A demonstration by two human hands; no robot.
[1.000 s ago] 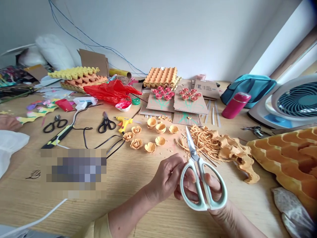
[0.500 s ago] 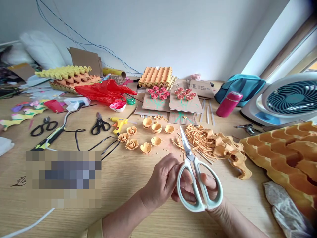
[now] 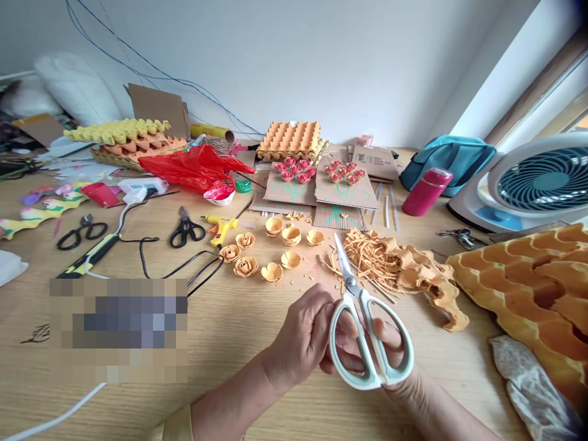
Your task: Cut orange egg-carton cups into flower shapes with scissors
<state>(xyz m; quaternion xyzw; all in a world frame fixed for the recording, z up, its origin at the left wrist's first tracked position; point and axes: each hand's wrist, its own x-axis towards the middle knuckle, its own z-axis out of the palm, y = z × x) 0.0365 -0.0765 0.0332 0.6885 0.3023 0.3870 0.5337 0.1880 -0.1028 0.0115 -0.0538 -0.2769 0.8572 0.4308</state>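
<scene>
My right hand [image 3: 390, 343] has its fingers through the handle loops of a pair of scissors [image 3: 374, 361]. The scissors have pale green and white handles, and their blades are together, pointing up and away from me. My left hand [image 3: 305, 331] is closed beside the handles, close against my right fingers; whatever its fingertips hold is hidden. Beyond my hands, several cup-shaped egg-carton flowers [image 3: 272, 272] stand on the table, some with curled petals inside. A heap of orange carton trimmings [image 3: 374, 263] lies just past the blades, joined by a torn carton strip [image 3: 429, 285].
Orange egg trays [image 3: 528, 275] fill the right side, near a fan [image 3: 546, 177] and a pink bottle [image 3: 427, 191]. Further back lie cardboard panels with red flowers [image 3: 344, 190]. A yellow glue gun [image 3: 220, 228], black scissors [image 3: 186, 229] and cables lie to the left.
My hands and the scissors stay almost where they were. The view has shifted very slightly; nothing has been taken up or let go.
</scene>
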